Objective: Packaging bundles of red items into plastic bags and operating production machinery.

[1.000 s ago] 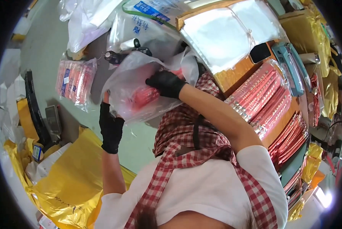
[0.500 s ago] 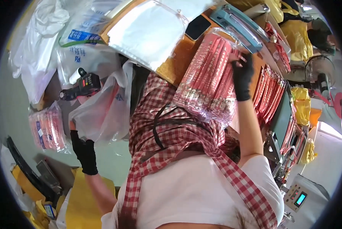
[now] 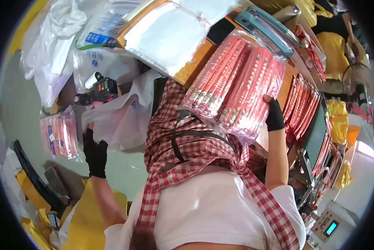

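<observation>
A clear plastic bag of red patterned packets [image 3: 237, 83] lies tilted at the table's near edge, overhanging the apron over my lap. My right hand [image 3: 274, 116], in a black fingerless glove, grips this bag's right edge; part of the hand is hidden. At the left, my left hand [image 3: 96, 153], gloved the same way, is open and holds nothing, its fingers apart. It is beside a translucent white plastic bag [image 3: 118, 121]; whether the fingertips touch it I cannot tell. A smaller clear pack of red packets [image 3: 60, 135] is just left of that hand.
White paper sheets [image 3: 162, 39], a black phone [image 3: 220, 31] and a teal long-armed device [image 3: 264, 31] are on the table. More red packets [image 3: 299, 106] stand in a row at the right. A black cordless power tool [image 3: 101, 89] lies by white bags at the left.
My right hand has moved down along the bag's right edge, and the bag shows turned and shifted slightly. My left hand has risen a little. The whole view has shifted somewhat.
</observation>
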`<state>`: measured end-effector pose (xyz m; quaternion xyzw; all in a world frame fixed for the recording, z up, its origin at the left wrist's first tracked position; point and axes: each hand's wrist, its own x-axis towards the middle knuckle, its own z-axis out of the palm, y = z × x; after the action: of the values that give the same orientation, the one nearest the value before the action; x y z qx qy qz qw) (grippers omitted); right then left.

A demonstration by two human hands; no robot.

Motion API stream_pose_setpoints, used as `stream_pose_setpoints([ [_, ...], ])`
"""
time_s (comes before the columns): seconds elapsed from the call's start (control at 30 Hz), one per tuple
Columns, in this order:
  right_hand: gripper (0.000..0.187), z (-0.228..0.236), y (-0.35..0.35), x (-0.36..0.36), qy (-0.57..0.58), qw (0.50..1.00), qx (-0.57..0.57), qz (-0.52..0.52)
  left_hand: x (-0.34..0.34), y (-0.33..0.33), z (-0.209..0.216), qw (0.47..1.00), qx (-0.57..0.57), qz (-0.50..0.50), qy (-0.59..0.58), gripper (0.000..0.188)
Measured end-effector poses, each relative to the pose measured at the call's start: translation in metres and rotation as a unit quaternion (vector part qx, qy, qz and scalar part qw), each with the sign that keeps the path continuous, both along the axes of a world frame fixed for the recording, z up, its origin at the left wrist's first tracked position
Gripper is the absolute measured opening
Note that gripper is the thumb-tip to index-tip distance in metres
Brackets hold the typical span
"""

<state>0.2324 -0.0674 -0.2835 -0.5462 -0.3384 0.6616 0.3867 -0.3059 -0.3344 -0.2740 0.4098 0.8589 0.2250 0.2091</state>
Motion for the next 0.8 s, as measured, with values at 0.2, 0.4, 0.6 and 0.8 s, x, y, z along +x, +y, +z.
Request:
stream_pose_setpoints([
  [0.2,0.071,0.064,-0.002,-0.103,0.05,0.99,0.084,0.105,0.002,0.002,-0.005,0.998,0.048,-0.041,-0.004,0.074],
  [0.4,0.066,0.071,-0.04,-0.312,0.115,0.881,0.206,0.411,-0.007,-0.02,-0.024,0.997,0.032,0.011,0.067,0.075],
  [0.6,0.039,-0.085,-0.078,-0.443,-0.065,0.64,0.552,0.531,-0.009,-0.077,-0.046,0.998,0.059,0.017,-0.022,0.07],
  [0.8,0.038,-0.125,-0.038,-0.45,-0.045,0.747,0.191,0.635,0.004,-0.017,0.022,0.99,0.124,0.039,-0.046,0.085],
])
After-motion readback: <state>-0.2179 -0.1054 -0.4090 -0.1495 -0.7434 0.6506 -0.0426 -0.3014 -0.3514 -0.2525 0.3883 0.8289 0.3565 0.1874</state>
